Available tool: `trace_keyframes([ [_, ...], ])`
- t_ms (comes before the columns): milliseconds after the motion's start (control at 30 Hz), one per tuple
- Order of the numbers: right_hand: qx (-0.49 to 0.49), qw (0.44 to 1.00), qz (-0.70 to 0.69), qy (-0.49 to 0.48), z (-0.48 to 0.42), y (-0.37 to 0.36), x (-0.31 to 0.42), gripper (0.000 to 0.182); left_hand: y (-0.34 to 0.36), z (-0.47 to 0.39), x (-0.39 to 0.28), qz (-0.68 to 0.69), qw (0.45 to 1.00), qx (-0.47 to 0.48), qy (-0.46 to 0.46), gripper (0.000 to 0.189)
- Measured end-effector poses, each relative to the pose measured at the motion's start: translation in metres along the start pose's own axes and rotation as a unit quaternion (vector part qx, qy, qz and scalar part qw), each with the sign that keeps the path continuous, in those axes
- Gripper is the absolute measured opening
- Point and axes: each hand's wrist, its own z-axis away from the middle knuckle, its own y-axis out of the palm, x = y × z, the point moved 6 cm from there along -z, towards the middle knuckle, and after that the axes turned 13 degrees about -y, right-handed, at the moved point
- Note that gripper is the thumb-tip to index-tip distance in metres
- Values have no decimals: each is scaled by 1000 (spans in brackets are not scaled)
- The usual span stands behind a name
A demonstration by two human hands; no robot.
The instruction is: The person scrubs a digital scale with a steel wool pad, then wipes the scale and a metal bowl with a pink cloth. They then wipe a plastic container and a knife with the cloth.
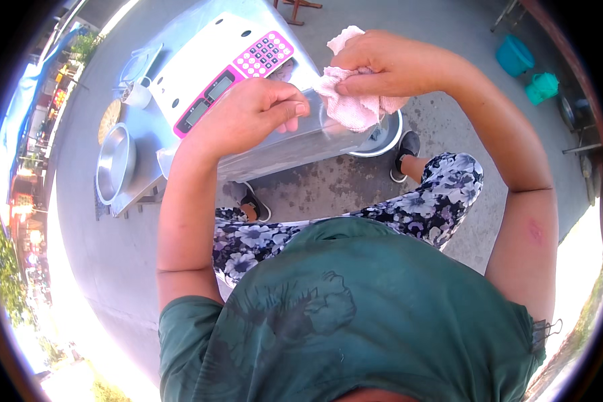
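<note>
My right hand (377, 63) grips a crumpled pale pink cloth (354, 108), which hangs below the fingers and sticks out above them. My left hand (266, 113) is curled, thumb against fingers, with nothing visible in it. It hovers over the near side of a white electronic scale (196, 65). The scale has a pink panel with a keypad (264, 54) and two small displays; my left hand and wrist overlap its near edge. In front of the scale, a clear, glossy sheet-like surface (291, 151) reaches toward my knees.
A metal basin (116, 163) stands at the table's left, near a white cup (138, 95) and a round woven item (109, 120). Another basin (394, 133), partly hidden, sits below the cloth. A blue bucket (515, 55) and green container (541, 88) stand at right.
</note>
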Motion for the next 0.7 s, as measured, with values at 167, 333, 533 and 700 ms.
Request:
trace_keyframes([
  [167,-96,984,-151,-4,47,-16,-17,27,-4,18,2,56,998,32,2,19],
  [333,-92,974,-189,83,27,-22,17,26,-3,19,-6,78,995,54,-9,20],
  [533,-4,999,-24,24,9,4,19,27,2,24,-5,66,994,62,-59,22],
  [700,-182,963,-186,73,52,-23,-8,36,3,30,2,112,989,72,-64,23],
])
